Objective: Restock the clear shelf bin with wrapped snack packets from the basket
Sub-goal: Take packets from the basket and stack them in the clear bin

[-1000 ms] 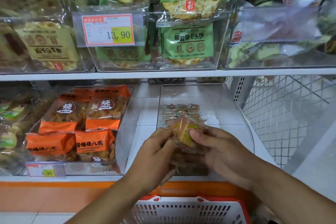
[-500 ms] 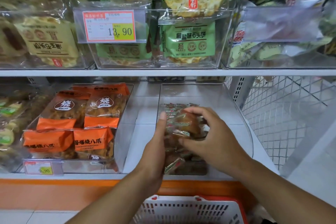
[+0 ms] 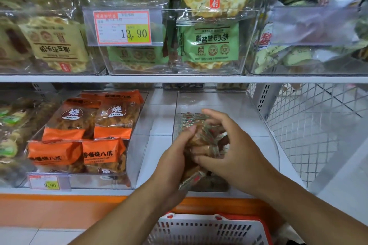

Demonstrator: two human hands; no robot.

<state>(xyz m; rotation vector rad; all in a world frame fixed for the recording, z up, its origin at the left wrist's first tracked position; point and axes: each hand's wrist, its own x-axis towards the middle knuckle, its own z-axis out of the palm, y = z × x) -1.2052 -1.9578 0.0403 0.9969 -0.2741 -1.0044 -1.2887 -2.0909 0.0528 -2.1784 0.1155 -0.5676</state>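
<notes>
Two hands are inside the clear shelf bin (image 3: 258,125), and we see them close around a bunch of wrapped snack packets (image 3: 207,137). Our left hand (image 3: 175,163) curls around the left side of the bunch, with the thumb up against the wrappers. Our right hand (image 3: 235,151) bends over the top and right side, fingers hooked onto the packets. Both hands are gripping the same bunch.

We see that the packets are small. Each one has a shiny see-through wrapper with red and green print at the ends. The food inside looks brown and golden. One packet end (image 3: 191,182) with a red and white strip sticks out below our left hand. More of the same packets (image 3: 189,120) lie in the bin, just past our fingers on the far side.

We find the bin on the lower shelf (image 3: 159,125), toward the right. It has clear walls and a curved right side. To its left sits another clear bin with orange snack bags (image 3: 83,135).

Near us, at the bottom, we see the basket (image 3: 209,230). It is white with a red rim. We cannot tell what is in it.
</notes>
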